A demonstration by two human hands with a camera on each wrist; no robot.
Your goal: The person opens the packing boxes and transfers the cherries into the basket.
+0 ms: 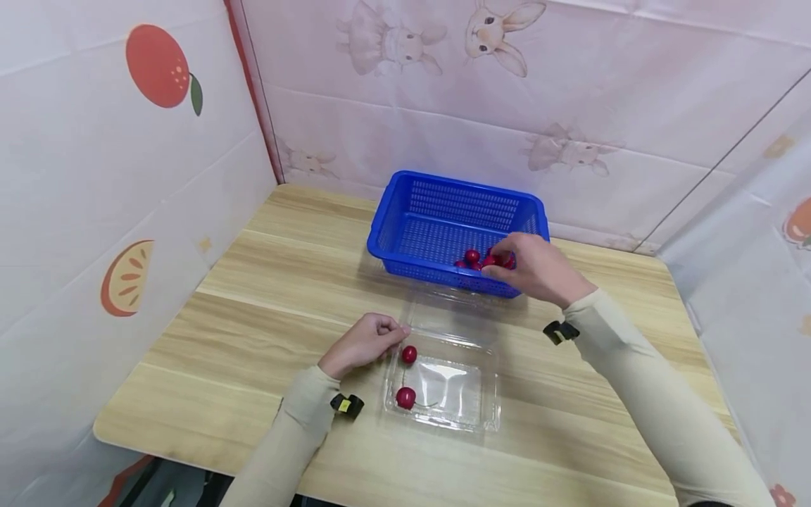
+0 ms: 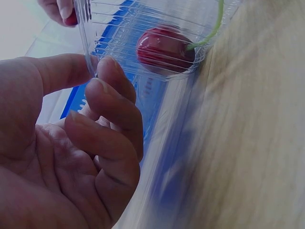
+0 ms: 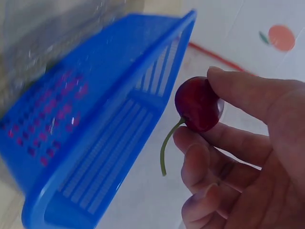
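My left hand pinches the left rim of a clear plastic clamshell box between thumb and fingertips. One red cherry sits in the box near that hand, and a second cherry with a stem lies at its near left corner. Over the near right part of a blue plastic basket, my right hand holds a cherry between thumb and fingers; its green stem hangs down in the right wrist view. Several more cherries lie in the basket beneath that hand.
The box's open lid lies toward the basket, whose near side stands just behind it. Wood-grain table extends around both. Printed cloth walls rise behind the basket and on the left and right sides.
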